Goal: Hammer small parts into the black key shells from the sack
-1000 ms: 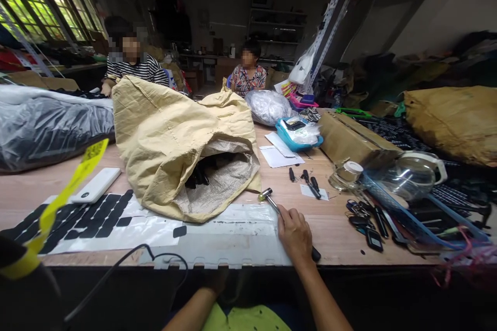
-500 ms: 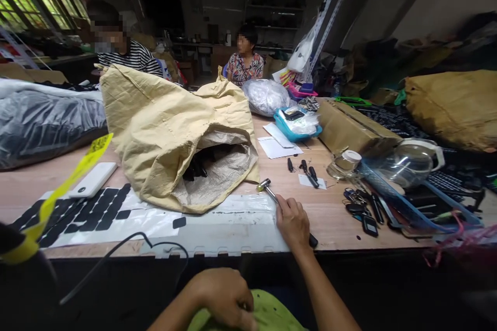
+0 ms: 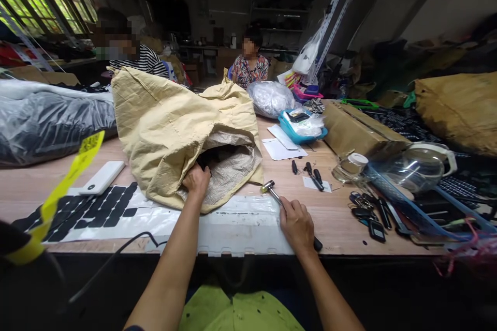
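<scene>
A large tan sack [image 3: 174,119] lies on its side, its mouth facing me and its pale woven lining showing. My left hand [image 3: 197,180] reaches into that mouth at the left side. The fingertips are hidden in the dark opening, so whether they grip anything cannot be told. To the right of the sack, my right hand [image 3: 297,225] is closed round the shaft of a small hammer [image 3: 275,195], resting at the table's front edge. The hammer's head, with one yellowish face, points away and left. Under it lies a whitish sheet [image 3: 240,225].
Black stickers [image 3: 104,209] on a backing sheet and a white power bank [image 3: 103,177] lie left. Keys [image 3: 359,199], a glass jar [image 3: 349,165], a blue tray [image 3: 388,191] and a cardboard box [image 3: 361,126] stand right. Two people sit across the table.
My left hand has moved from my lap up and forward into the sack's mouth. My right hand stays on the hammer. The view has shifted slightly.
</scene>
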A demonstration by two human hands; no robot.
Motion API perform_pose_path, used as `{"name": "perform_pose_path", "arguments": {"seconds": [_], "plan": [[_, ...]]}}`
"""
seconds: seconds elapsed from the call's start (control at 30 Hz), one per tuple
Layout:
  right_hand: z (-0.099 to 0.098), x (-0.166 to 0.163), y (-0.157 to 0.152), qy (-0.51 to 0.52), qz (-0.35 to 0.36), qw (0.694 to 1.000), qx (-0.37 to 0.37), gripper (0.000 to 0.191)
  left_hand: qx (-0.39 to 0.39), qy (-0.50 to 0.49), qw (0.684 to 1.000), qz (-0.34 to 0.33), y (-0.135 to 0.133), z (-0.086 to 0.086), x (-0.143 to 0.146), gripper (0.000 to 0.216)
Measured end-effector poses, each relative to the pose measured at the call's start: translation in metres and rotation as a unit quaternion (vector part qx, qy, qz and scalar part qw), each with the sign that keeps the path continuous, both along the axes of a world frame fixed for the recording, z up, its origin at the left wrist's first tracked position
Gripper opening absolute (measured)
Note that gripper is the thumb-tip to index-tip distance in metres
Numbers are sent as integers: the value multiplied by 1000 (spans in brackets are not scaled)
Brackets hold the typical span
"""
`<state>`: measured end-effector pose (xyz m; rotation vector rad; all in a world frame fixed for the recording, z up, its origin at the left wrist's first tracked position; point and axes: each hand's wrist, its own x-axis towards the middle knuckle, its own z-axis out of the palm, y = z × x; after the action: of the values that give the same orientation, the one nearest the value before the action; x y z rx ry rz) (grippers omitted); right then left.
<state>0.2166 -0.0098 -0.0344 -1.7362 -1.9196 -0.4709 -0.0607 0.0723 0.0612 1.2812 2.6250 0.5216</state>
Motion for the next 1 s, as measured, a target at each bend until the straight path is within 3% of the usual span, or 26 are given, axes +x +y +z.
{"name": "perform_pose_path", "arguments": {"seconds": [0.1,0.2,0.33,0.43,0.6,0.73,0.83,1.0], "plan": [[1,0,0,0,4,1000,3,31,2,23,998,-63,-1,-7,0,30],[3,0,-1,-4,3,1000,4,30,59,50,985,-155,-12,-13,2,26],[4,-1,-1,-7,-5,1000,-5,30,101,5,926,-364,-41,-28,17,16],[4,0,0,-6,-4,1000,-10,30,94,-49,883,-457,-60,-43,37,10],[6,2,1,19,17,1000,-15,32,127,-89,874,-461,-68,-67,51,17],[17,3,-7,119,19,993,3,33,167,-144,871,-438,-67,-76,45,26],[31,-3,-20,230,69,971,0,34,154,-162,879,-421,-66,-77,43,12],[42,-21,-45,340,166,920,-99,34,114,-162,887,-417,-64,-70,47,9]]}}
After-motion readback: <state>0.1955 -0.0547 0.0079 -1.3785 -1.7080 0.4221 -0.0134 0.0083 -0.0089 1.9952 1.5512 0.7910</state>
